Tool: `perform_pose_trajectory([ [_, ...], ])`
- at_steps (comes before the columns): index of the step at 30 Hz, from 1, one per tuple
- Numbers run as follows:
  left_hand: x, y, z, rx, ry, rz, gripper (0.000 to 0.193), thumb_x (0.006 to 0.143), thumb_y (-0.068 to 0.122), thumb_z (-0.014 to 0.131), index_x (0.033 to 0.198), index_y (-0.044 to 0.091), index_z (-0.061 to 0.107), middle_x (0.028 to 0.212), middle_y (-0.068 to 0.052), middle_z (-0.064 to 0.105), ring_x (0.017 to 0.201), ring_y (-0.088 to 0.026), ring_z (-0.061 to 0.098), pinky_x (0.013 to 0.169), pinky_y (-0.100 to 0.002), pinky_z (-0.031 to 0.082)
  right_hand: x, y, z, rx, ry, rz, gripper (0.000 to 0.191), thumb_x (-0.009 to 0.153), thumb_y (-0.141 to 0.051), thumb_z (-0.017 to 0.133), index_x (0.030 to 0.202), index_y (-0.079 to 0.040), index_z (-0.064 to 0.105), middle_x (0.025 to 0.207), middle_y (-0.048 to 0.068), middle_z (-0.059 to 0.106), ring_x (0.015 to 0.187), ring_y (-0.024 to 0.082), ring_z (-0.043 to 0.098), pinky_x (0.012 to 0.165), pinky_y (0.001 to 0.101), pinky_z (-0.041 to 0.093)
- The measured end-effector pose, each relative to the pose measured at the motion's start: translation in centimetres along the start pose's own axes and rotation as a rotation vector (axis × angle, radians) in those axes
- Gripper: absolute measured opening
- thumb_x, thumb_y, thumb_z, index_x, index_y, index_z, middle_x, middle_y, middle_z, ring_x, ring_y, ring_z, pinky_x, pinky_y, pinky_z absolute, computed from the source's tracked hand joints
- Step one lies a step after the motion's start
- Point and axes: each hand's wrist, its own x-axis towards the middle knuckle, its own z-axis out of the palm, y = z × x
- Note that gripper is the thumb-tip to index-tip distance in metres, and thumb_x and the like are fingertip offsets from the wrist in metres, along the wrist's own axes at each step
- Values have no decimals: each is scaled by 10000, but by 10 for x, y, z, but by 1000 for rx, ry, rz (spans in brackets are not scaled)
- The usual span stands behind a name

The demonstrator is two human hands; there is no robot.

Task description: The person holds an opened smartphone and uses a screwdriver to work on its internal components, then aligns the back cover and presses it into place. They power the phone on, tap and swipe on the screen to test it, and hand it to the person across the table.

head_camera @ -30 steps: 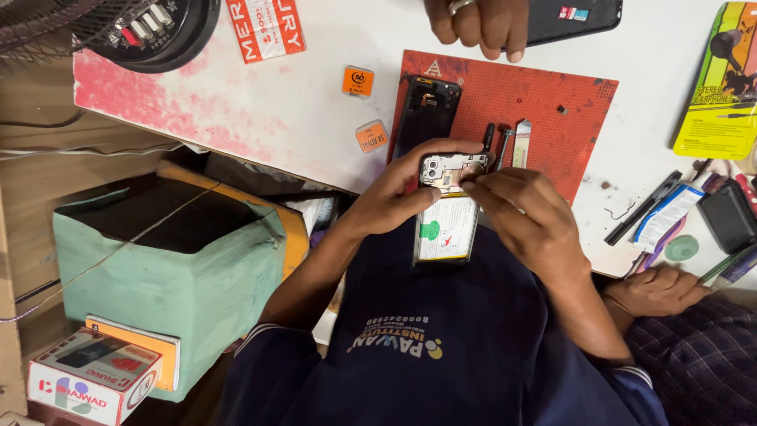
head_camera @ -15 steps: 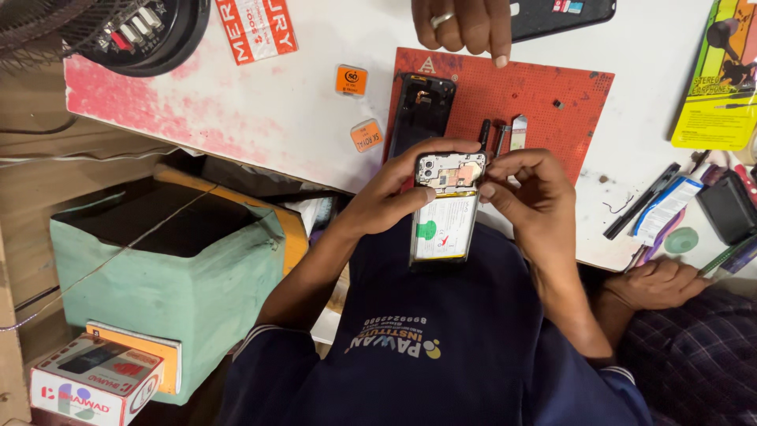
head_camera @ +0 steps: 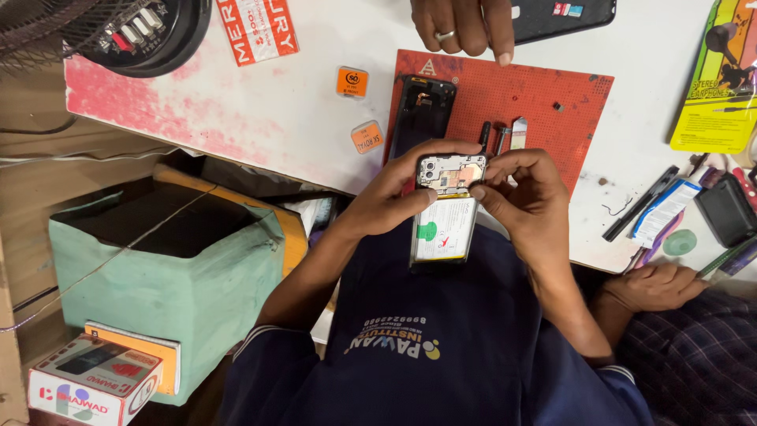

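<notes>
I hold an opened phone (head_camera: 443, 229) above my lap at the table's edge, its back off and its white battery and upper circuit board showing. My left hand (head_camera: 386, 197) grips its upper left edge, thumb on the board. My right hand (head_camera: 528, 197) pinches the upper right corner, fingertips at the board. A black phone back cover (head_camera: 422, 110) lies on the red work mat (head_camera: 552, 102) just beyond, beside small metal tools (head_camera: 505, 134).
Another person's ringed hand (head_camera: 465, 28) rests on a black phone (head_camera: 564, 16) at the far edge; a second person's hand (head_camera: 654, 284) is at the lower right. Two orange tags (head_camera: 352, 81), a yellow package (head_camera: 721, 87), a fan (head_camera: 134, 31), a green box (head_camera: 158, 268).
My right hand has slid from over the phone's upper middle to its upper right corner, uncovering the board. The phone stays held in about the same place.
</notes>
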Motion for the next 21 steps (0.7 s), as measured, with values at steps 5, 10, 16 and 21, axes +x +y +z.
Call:
perform_pose_trajectory([
  [5, -1, 2, -6, -26, 8, -3, 723, 842, -81, 479, 1558, 10, 429, 1577, -111, 517, 1434, -194, 517, 1306, -403, 418, 3, 5, 3, -8, 3, -2, 341, 932, 158, 714, 1171, -34, 564, 1125, 23, 619, 1072, 85, 593, 977, 254, 535],
  [10, -4, -6, 2, -25, 40, 0, 677, 870, -107, 492, 1535, 12, 454, 1522, -92, 545, 1393, -148, 555, 1219, -339, 463, -3, 11, 1, 13, -7, -22, 335, 941, 150, 715, 1173, -39, 564, 1127, 19, 620, 1064, 82, 585, 970, 252, 530],
  [16, -1, -21, 20, 18, 195, -14, 499, 977, -103, 586, 1464, 0, 552, 1359, -56, 646, 1022, -20, 596, 919, -224, 514, -9, 16, -5, -17, 2, -28, 323, 946, 131, 726, 1170, -35, 563, 1098, 19, 620, 1025, 85, 585, 931, 247, 520],
  [21, 4, -13, 26, 26, 240, -7, 502, 960, -133, 557, 1445, -7, 576, 1276, -70, 658, 1053, -41, 615, 953, -231, 517, -1, 9, -13, 80, 53, 45, 195, 997, 73, 653, 1159, -11, 584, 1048, 50, 659, 967, 117, 646, 858, 273, 563],
])
